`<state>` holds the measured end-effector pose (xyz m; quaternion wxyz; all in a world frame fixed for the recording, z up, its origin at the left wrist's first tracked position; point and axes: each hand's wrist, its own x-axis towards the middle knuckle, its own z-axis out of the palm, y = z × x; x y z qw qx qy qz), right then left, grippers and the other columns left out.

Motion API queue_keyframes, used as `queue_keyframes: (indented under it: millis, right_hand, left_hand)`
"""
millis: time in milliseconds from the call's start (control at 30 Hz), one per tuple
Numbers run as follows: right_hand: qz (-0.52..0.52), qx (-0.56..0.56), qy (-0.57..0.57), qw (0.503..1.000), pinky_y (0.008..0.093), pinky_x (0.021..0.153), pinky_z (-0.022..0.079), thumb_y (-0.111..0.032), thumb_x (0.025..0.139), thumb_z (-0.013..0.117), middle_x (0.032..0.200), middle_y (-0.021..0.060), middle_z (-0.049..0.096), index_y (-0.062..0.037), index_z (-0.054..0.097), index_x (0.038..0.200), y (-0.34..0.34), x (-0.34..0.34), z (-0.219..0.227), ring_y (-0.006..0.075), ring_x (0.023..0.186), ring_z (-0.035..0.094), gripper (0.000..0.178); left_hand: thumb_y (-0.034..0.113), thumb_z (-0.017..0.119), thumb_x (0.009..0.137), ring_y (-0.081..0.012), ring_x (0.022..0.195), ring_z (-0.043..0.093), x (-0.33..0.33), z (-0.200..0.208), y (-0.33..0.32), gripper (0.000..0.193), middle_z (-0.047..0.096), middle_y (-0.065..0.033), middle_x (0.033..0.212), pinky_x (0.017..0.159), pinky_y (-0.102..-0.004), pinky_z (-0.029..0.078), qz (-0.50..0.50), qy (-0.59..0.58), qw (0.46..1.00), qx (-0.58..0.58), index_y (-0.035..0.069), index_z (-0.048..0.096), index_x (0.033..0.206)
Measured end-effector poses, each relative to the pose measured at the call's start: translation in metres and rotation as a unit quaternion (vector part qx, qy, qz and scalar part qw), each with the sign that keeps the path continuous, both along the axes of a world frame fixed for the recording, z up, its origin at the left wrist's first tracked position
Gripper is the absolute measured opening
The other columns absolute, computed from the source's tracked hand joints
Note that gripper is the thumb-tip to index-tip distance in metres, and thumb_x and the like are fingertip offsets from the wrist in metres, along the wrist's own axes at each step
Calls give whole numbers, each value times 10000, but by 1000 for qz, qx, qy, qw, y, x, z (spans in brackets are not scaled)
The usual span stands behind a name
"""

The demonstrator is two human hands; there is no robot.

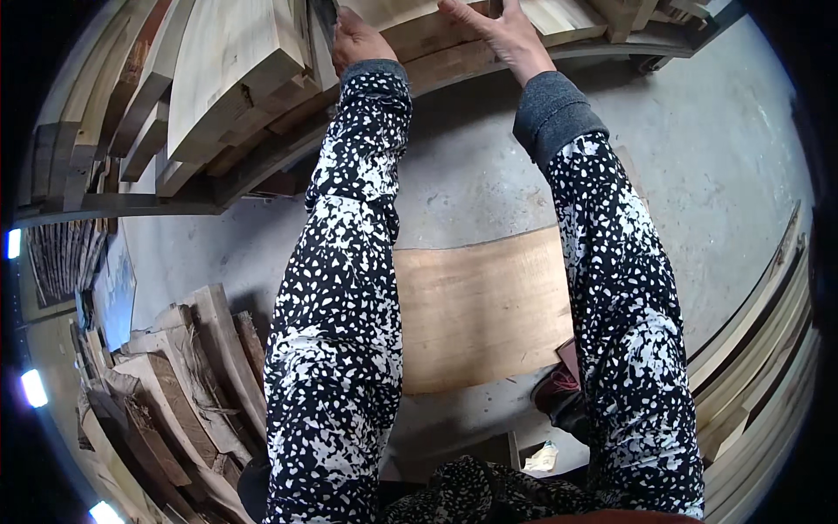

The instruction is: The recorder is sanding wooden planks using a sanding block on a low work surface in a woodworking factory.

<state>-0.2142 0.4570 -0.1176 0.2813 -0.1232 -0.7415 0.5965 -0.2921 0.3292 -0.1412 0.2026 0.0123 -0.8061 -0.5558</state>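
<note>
Both my arms reach forward to the top of the view, over a stack of pale wooden boards on a rack. My left hand (360,42) is beside the boards' near ends, close to a dark gap; its fingers are mostly hidden. To the right, my right hand (511,39) is over the middle boards (441,33) with its thumb stretched out to the left and apart from the fingers. The upper edge of the picture cuts off its fingertips. Thick, pale boards (231,65) lie left of my left hand, their ends jutting toward me.
A dark curved rack edge (288,162) runs under the boards. On the grey floor (729,166) lies a wide wooden panel (480,314). Rough-edged planks (188,384) stand at the lower left, long timber strips (759,349) at the right. A dark shoe (563,397) shows by my right sleeve.
</note>
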Motion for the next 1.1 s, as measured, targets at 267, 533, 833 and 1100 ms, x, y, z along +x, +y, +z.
queue_keyframes:
  millis: [267, 533, 833, 1100]
  right_hand:
    - [12, -38, 8, 999, 278, 755, 422, -366, 638, 729, 952, 111, 554, 20, 460, 1062, 1, -2, -4, 186, 866, 522, 634]
    - [63, -44, -13, 997, 263, 740, 425, -350, 652, 723, 917, 92, 567, -7, 473, 1061, 2, -4, 4, 170, 838, 527, 589]
    - [22, 116, -260, 958, 366, 977, 271, -391, 683, 659, 1261, 242, 333, 24, 311, 1242, -21, 166, -114, 333, 1186, 314, 779]
    - [103, 212, -439, 867, 331, 774, 453, -305, 673, 686, 986, 222, 565, 65, 473, 1104, 39, 390, -161, 280, 891, 570, 606]
  left_hand:
    - [447, 239, 873, -360, 998, 489, 1, 11, -2, 561, 566, -207, 978, 881, -393, 372, -19, -62, 996, -62, 12, 564, 1013]
    - [486, 247, 860, -352, 1070, 437, -21, -3, -6, 607, 496, -227, 1094, 925, -374, 334, -55, -49, 995, -71, -13, 484, 1109]
    - [423, 389, 852, -308, 1057, 449, 98, -64, -97, 544, 481, -220, 1116, 913, -337, 335, -199, -42, 974, -100, -45, 450, 1122]
    - [502, 499, 781, -288, 723, 577, 73, 42, -193, 632, 532, -190, 993, 666, -382, 477, 1, -193, 908, 372, 13, 360, 1157]
